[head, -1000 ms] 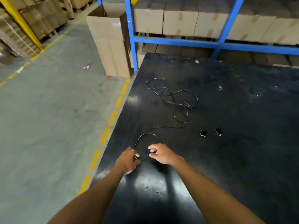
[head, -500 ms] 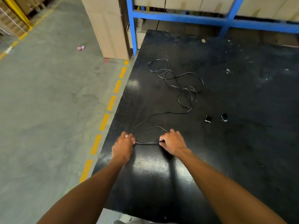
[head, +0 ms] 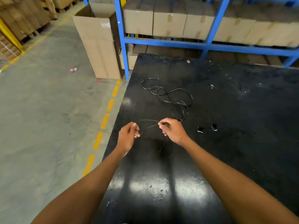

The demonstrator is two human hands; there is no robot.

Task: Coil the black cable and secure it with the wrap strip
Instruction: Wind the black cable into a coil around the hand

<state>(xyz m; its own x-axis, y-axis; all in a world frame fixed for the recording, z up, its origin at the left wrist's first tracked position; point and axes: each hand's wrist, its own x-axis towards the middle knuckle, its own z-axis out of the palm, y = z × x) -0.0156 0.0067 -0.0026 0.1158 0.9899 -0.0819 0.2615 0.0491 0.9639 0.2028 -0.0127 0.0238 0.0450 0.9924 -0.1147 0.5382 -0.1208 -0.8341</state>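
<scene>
Pinching thin, limp cable (head: 168, 96) between left hand (head: 127, 137) and right hand (head: 172, 130); likely light, tangle-prone, best gripped near the end.

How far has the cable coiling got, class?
Done: little, perhaps a first short loop at the right hand. In hand: both hands pinch the black cable, a strand running from the left hand to the right. Left: most cable lies tangled on the table; two small black pieces, possibly wrap strips, lie untouched.

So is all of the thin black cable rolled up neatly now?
No, most of the thin black cable lies in loose tangled loops on the black table.
</scene>
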